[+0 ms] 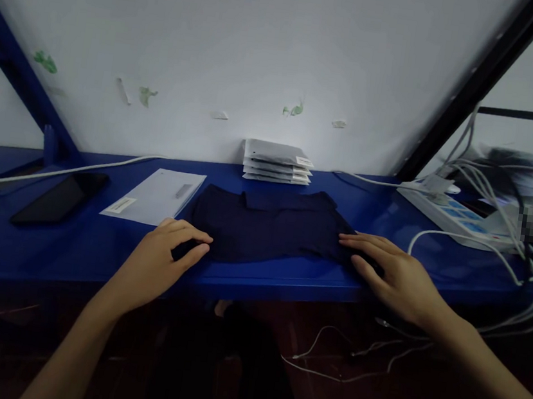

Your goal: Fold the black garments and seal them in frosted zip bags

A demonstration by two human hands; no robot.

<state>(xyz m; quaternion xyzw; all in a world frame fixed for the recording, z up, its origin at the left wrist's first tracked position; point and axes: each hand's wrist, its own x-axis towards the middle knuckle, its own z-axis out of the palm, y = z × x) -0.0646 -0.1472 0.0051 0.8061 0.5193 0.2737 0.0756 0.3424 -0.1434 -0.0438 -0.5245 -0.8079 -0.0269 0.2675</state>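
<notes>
Navy cloth (267, 229), folded into a wide, roughly rectangular shape, is laid near the front edge of the glossy blue table (368, 202). Judged light, soft, limp, not fragile; best taken by both short ends, since loose layers could slip. Left end is met by the left hand (162, 258), thumb and fingertip close together, pinch cannot be told; right end by the right hand (396, 274), thumb and fingers apart.
</notes>
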